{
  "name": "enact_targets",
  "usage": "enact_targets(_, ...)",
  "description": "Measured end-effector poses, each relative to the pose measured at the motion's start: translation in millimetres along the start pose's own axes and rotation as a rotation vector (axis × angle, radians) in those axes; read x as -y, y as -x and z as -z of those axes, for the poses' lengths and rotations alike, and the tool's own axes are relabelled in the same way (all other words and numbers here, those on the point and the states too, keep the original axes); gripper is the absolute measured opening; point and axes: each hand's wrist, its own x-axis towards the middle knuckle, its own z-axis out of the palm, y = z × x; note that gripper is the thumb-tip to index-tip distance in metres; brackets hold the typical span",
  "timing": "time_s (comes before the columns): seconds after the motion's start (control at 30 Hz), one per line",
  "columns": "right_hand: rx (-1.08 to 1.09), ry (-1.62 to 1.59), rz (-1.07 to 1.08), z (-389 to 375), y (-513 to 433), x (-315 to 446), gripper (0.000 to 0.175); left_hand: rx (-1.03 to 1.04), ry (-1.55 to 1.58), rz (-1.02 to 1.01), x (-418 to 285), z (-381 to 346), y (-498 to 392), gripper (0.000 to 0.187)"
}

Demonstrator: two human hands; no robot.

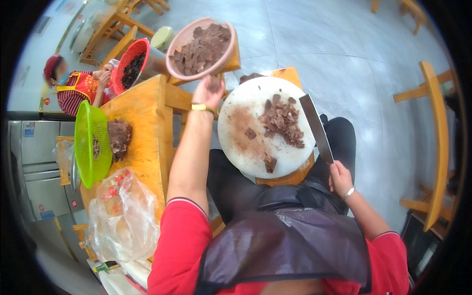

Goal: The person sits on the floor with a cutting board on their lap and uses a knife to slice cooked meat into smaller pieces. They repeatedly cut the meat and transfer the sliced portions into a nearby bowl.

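My left hand (209, 91) is raised at the near rim of a pink plastic basket (203, 76), with a brown piece (213, 85) in its fingers. Thin brown slices (202, 48), which look like cooked meat or blood, fill the basket. My right hand (340, 178) grips the handle of a cleaver (318, 129), its broad blade at the right edge of a round white cutting board (239, 158). On the board lie a heap of brown slices (284, 120), a small piece (250, 133) and a chunk (270, 164) near the front. Brown stains cover its left half.
At left, a wooden table (147, 121) bears a tilted green colander (85, 147), a dark brown block (119, 138) and a clear plastic bag (123, 221). Beyond stands a red basket (146, 70) of dark pieces, beside a person (83, 86) in a red apron. A wooden chair (438, 147) stands right.
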Motion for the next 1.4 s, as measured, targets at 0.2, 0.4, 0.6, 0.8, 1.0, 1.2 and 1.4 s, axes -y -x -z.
enact_targets(0.2,0.017,0.051,-0.007,-1,-1,4,0.026,-0.195,-0.234,-0.314,-38,-56,-9,0.045)
enact_targets(0.4,0.143,0.202,0.041,-1,0,11,0.027,0.476,-1.675,-0.260,76,12,87,0.027)
enact_targets(0.6,0.310,0.502,0.192,-12,-18,31,0.032,0.383,-1.862,-0.254,171,69,190,0.059)
enact_targets(0.8,0.509,0.522,0.091,-60,-46,43,0.042,0.165,-1.044,-0.127,180,130,202,0.057)
enact_targets(1.0,0.423,0.469,0.019,-72,-46,41,0.045,0.034,-0.559,0.183,159,149,204,0.051)
enact_targets(1.2,0.318,0.458,0.051,-59,-25,39,0.041,0.078,-0.373,0.130,154,145,203,0.051)
enact_targets(1.4,0.319,0.534,0.177,-65,-21,25,0.040,-0.012,-0.196,0.087,175,133,192,0.046)
